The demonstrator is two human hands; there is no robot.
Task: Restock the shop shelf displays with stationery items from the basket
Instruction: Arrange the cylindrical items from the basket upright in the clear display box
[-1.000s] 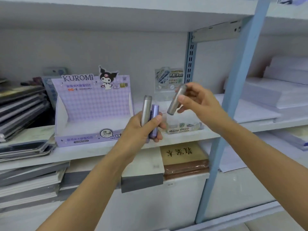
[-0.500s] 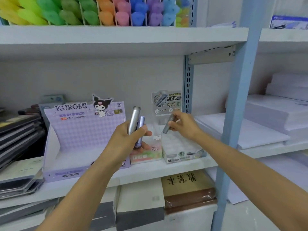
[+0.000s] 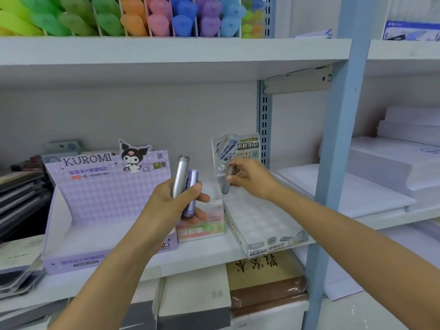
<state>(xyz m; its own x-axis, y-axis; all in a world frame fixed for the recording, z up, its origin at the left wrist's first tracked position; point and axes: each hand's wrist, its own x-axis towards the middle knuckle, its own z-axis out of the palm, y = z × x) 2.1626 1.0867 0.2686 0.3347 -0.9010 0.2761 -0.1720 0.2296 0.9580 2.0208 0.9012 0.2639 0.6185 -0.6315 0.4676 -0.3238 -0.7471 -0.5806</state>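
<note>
My left hand [image 3: 177, 202] grips two upright tubes side by side: a silver tube [image 3: 180, 175] and a shorter purple tube [image 3: 191, 191], in front of the shelf. My right hand [image 3: 250, 178] pinches a third grey tube [image 3: 226, 181], upright, with its lower end at the back rows of the clear display tray [image 3: 264, 225] with round slots. That tray has a printed header card [image 3: 235, 150] behind it. The basket is out of view.
A purple Kuromi display box [image 3: 104, 203] stands to the left, a small Fruit Soda box [image 3: 209, 225] between it and the tray. A blue shelf post [image 3: 333, 163] rises at right. Paper stacks [image 3: 392, 167] lie beyond it; coloured foam items [image 3: 133, 17] fill the shelf above.
My right hand moved forward and down, bringing its tube from mid-air to the back of the clear tray. My view tilted upward. The left hand kept hold of its two tubes.
</note>
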